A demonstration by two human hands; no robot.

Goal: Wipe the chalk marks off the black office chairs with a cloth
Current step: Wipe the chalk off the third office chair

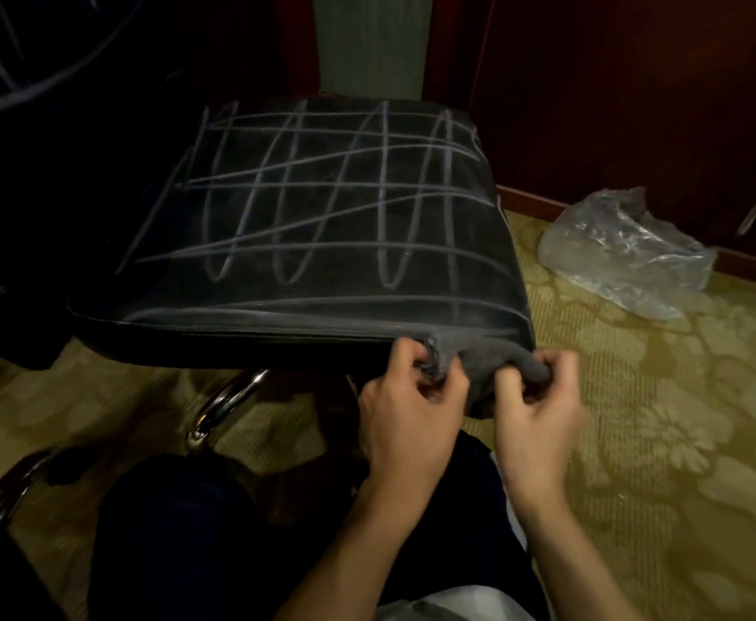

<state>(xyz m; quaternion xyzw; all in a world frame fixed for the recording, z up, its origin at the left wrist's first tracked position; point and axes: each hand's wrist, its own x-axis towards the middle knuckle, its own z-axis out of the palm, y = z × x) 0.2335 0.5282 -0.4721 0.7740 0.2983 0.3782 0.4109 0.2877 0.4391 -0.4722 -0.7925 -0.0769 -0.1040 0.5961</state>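
A black chair seat [322, 217] fills the centre of the frame, tilted slightly so its front edge runs across the middle. White chalk marks [331, 190] cover it: tall looping zigzags crossed by long, roughly horizontal strokes, with fainter smeared lines along the front edge. At the lower right corner of the seat, a dark grey cloth [479, 356] is bunched between both hands, touching the seat's front edge. The left hand [412, 410] has its fingers curled in, pinching a fold of the cloth; the right hand [542, 405], just beside it, also has its fingers curled and clamped around a rolled end of the same cloth. Both forearms reach up from the bottom of the frame.

Below the seat, a chrome chair leg [228, 401] curves down toward the patterned yellow-green carpet [658, 419]. In the upper left of the frame, a second dark surface [22, 60] carries more chalk lines (whether it is a chair back cannot be told in the dimness). At the right, a crumpled clear plastic bag [627, 253] lies on the carpet near a dark wooden wall panel [636, 82]. The person's dark-trousered knee [179, 531] shows at the lower left.
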